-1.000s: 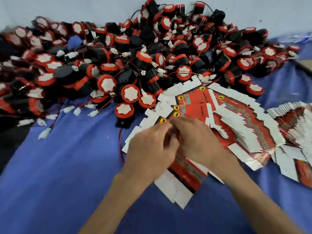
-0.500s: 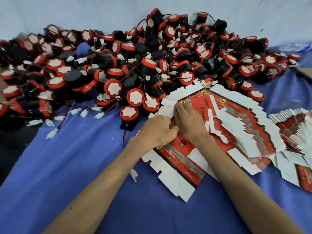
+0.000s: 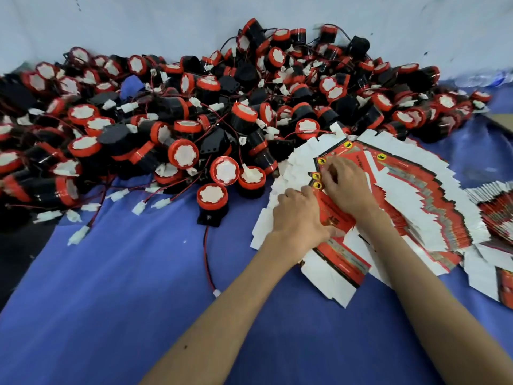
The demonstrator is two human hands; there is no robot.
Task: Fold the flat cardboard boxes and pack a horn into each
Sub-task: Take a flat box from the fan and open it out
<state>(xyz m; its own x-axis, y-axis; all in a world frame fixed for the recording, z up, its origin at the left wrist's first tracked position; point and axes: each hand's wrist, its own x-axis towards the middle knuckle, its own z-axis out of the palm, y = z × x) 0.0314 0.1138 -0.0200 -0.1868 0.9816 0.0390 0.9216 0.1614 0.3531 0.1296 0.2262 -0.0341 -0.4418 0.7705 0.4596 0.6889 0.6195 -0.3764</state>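
A fanned stack of flat red-and-white cardboard boxes (image 3: 422, 207) lies on the blue cloth at the right. Both my hands are on its near left end. My left hand (image 3: 299, 215) grips the left edge of the top flat box (image 3: 334, 216), fingers curled. My right hand (image 3: 347, 184) pinches at the same box's far edge with curled fingertips, near the yellow stickers. A big pile of black horns with red rims (image 3: 183, 154) and white-plugged wires fills the back and left. One horn (image 3: 212, 195) stands alone just left of the boxes.
A second fan of flat boxes (image 3: 497, 209) lies at the far right edge. The blue cloth (image 3: 111, 287) covers the table, and a loose red-black wire with a white plug (image 3: 211, 273) runs across it. A white wall (image 3: 138, 23) backs the horn pile.
Both hands moved away from me along the stack, from its near end up to the sticker end of the top box. The camera also tilted and shifted.
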